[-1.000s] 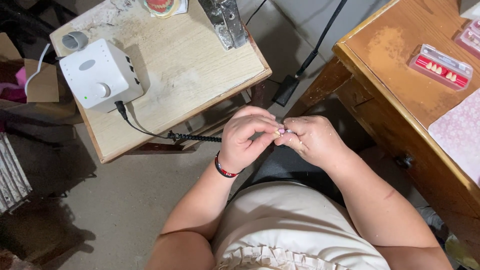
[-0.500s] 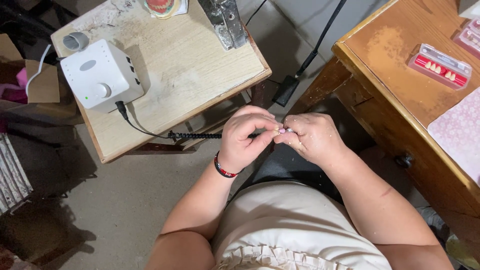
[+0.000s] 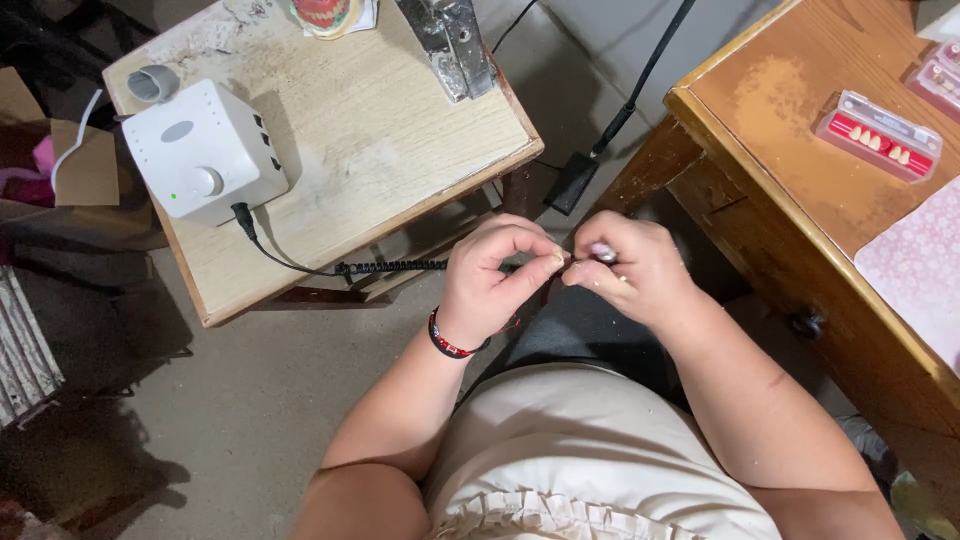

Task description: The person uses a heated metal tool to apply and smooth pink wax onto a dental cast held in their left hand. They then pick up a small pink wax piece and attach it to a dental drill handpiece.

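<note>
My left hand (image 3: 495, 280) and my right hand (image 3: 625, 268) meet in front of my lap, fingertips touching. My right hand pinches a small pale pink piece (image 3: 603, 251) between thumb and fingers. My left hand curls around a slim handpiece that is mostly hidden; its coiled black cord (image 3: 390, 267) runs left to a white control box (image 3: 200, 150) on a small wooden table (image 3: 400, 130). A red and black band circles my left wrist.
A wooden desk (image 3: 790, 140) stands at the right with a clear case of false teeth on a red strip (image 3: 880, 135) and a pink patterned sheet (image 3: 915, 280). A metal tool (image 3: 450, 40) and a grey cap (image 3: 152, 82) lie on the small table. Cardboard (image 3: 70, 165) sits at the left.
</note>
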